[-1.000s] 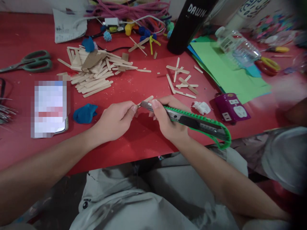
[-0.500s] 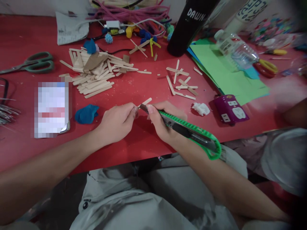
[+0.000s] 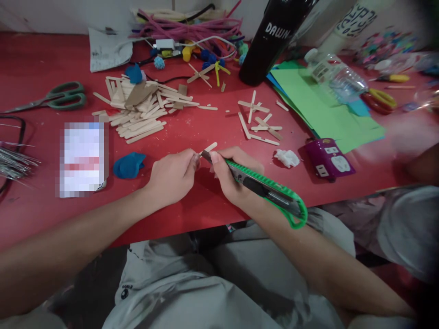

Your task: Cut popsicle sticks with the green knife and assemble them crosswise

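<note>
My left hand (image 3: 174,176) is closed in a pinch on a wooden craft stick (image 3: 211,147), whose rounded far end shows between the two hands. A green utility knife (image 3: 267,187) lies in my right hand (image 3: 231,171), its handle pointing back over my wrist. The knife's dark blade tip is close to the stick beside my left fingertips; whether it touches is hard to see. To the left of my left hand sits a crumpled blue piece (image 3: 129,165). Beyond the hands are several loose and crossed sticks (image 3: 260,114) and a heap of craft sticks (image 3: 144,109).
On the red table (image 3: 192,214) lie scissors (image 3: 66,97), a blurred-out phone (image 3: 82,157), metal wires (image 3: 15,162), a white crumpled tissue (image 3: 287,158) and a purple socket block (image 3: 329,158). Behind stand a black bottle (image 3: 267,45), green paper (image 3: 325,105) and a clear bottle (image 3: 339,75). Another person sits at right.
The view has shifted slightly, so the table items at left appear a little further right and lower. Both hands keep their hold, and the knife's handle end has swung slightly left.
</note>
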Demonstrator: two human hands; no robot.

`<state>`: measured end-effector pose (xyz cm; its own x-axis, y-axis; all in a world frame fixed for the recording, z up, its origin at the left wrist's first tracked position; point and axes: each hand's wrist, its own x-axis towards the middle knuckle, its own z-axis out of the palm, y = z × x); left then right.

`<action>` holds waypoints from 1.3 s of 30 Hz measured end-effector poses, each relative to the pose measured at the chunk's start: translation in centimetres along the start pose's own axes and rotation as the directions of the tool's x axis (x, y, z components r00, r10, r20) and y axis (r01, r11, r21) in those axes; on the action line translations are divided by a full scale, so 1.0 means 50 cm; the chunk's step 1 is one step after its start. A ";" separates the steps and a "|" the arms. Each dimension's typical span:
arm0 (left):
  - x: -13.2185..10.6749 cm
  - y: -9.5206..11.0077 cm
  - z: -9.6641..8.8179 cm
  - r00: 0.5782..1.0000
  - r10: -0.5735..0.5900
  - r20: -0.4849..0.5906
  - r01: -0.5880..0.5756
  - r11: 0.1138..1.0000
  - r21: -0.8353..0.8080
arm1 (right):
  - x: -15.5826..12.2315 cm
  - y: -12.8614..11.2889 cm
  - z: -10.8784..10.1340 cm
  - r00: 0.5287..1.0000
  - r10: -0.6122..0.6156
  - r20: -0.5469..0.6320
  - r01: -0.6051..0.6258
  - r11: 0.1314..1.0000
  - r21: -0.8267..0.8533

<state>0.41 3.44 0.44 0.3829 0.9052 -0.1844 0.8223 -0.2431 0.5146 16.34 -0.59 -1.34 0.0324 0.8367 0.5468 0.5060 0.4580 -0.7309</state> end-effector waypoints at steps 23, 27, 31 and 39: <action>0.010 -0.022 -0.009 0.987 0.151 -0.064 -0.163 0.943 -0.289 | -0.001 0.008 -0.009 0.997 -0.062 -0.034 0.061 0.998 -0.028; 0.009 -0.027 -0.012 0.981 0.187 -0.058 -0.196 0.931 -0.307 | -0.002 0.014 -0.008 0.999 0.002 -0.037 -0.001 1.000 0.025; 0.009 -0.032 -0.018 0.977 0.210 -0.045 -0.213 0.923 -0.321 | -0.005 0.017 -0.008 0.997 0.044 -0.061 -0.038 0.995 0.091; 0.008 -0.032 -0.024 0.972 0.234 -0.031 -0.231 0.917 -0.325 | -0.004 0.012 -0.011 0.994 0.098 -0.054 -0.093 0.992 0.090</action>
<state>-1.26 4.62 0.52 0.5518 0.8333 -0.0329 0.5285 -0.3189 0.7868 17.15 -0.63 -1.66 0.1287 0.8601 0.4937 0.4209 0.4034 -0.8125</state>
